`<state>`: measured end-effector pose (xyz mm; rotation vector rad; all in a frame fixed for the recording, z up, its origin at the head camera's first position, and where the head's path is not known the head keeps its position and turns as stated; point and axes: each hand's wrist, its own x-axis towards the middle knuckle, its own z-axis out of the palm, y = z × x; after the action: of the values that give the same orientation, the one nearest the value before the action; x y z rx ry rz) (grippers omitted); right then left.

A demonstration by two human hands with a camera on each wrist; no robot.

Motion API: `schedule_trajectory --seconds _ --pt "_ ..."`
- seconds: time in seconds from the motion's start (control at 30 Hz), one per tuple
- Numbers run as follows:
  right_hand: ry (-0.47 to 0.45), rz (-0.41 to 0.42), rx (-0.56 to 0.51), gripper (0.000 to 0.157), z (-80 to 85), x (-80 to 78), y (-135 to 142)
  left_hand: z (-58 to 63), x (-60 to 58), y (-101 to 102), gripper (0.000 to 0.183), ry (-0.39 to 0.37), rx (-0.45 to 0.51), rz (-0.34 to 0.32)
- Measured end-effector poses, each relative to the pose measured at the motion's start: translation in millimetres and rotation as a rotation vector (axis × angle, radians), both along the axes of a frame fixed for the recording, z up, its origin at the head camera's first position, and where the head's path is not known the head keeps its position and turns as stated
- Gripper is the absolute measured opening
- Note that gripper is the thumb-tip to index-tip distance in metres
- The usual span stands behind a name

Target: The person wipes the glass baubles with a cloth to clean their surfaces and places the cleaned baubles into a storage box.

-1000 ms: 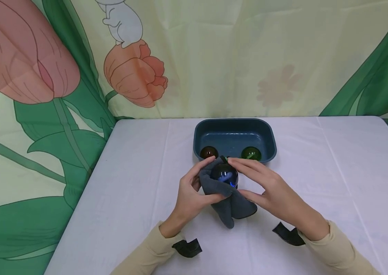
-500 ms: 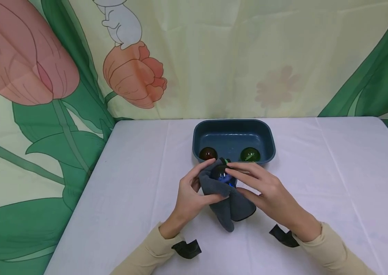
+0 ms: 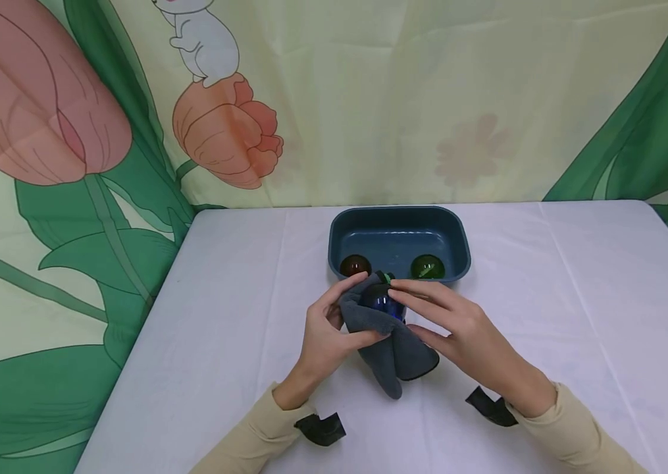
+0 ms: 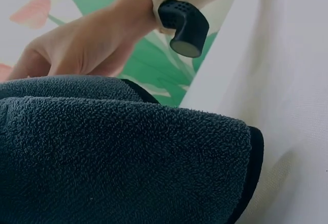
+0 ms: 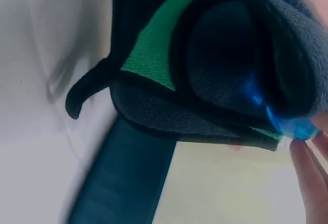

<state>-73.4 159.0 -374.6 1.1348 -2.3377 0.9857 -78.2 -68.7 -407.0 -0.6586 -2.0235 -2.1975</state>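
Note:
A dark grey cloth [image 3: 369,321] is wrapped round a shiny blue ball [image 3: 378,300], held above the white table. My left hand [image 3: 329,339] grips the cloth from the left, thumb in front and fingers behind. On the other side, my right hand [image 3: 464,326] has its fingertips on the ball's upper right and its thumb lower down near the cloth. The right wrist view shows the cloth's green inner face [image 5: 154,49] and fingertips against the glassy blue surface [image 5: 294,126]. In the left wrist view, cloth hides the ball.
Just behind the hands stands a dark blue plastic basin [image 3: 393,242]. Inside it, along the front wall, lie a dark red ball [image 3: 355,264] and a green ball [image 3: 428,266]. White cloth [image 3: 239,316] covers the table, and a printed curtain [image 3: 363,118] hangs behind.
The right hand's fingers have shifted slightly down over the ball, and a bit of green now shows at the cloth's top. The left hand keeps its grip. The head view has drifted slightly.

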Motion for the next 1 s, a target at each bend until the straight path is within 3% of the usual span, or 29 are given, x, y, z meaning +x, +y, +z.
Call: schedule_trajectory --seconds 0.2,0.33,0.4,0.57,0.67,0.8,1.0 --pt "0.097 0.016 -0.029 0.048 -0.5 -1.1 -2.6 0.9 0.2 1.2 0.073 -0.002 -0.008 -0.007" --pt "0.083 -0.022 -0.04 0.045 -1.6 1.3 -5.0 0.9 1.0 1.0 0.074 0.004 -0.023 -0.021" --pt "0.012 -0.044 -0.067 0.046 -2.5 2.8 -6.5 0.4 1.3 0.7 0.074 0.008 -0.025 -0.028" --pt "-0.253 -0.075 -0.191 0.066 -5.7 4.6 -10.1 -0.1 1.4 0.8 0.076 0.012 -0.023 -0.026" --pt "-0.301 -0.084 -0.2 0.065 -6.5 3.8 -9.9 -0.7 0.6 1.0 0.075 0.019 -0.021 -0.009" --pt "-0.211 -0.059 -0.172 0.072 -3.9 1.3 -7.9 -1.6 -0.5 1.0 0.074 0.033 -0.019 0.019" --pt "0.059 0.093 -0.11 0.042 0.7 -6.6 -3.7 -3.3 -0.6 1.9 0.072 0.028 -0.007 0.02"
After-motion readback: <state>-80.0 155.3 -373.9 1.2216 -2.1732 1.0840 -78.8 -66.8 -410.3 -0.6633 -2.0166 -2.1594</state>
